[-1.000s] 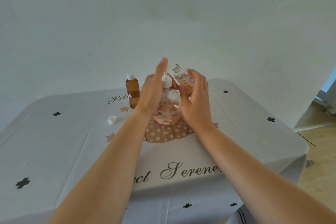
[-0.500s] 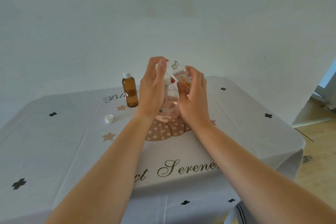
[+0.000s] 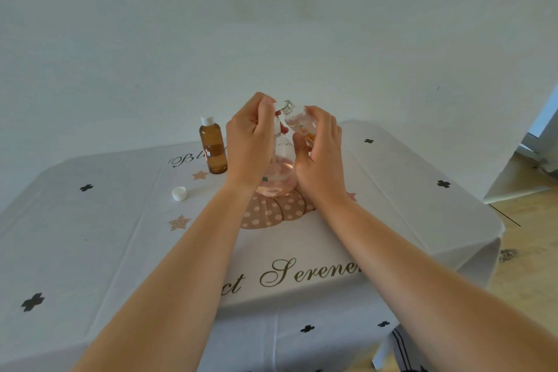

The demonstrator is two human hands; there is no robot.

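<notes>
A round clear pump bottle with pinkish liquid stands at the table's middle, on a dotted print. My left hand has its fingers curled over the bottle's white pump top, most of which is hidden. My right hand holds a small clear bottle tilted to the left, its silver open neck close to the pump head. My hands hide the pump nozzle, and no liquid shows between the two bottles.
An amber bottle with a white cap stands upright just left of my left hand. A loose white cap lies on the white tablecloth. The table's right edge drops to a wooden floor. A white wall rises behind.
My left hand's fingers, straight up a second ago, have curled over the pump top. The small bottle stays tilted toward it in my right hand.
</notes>
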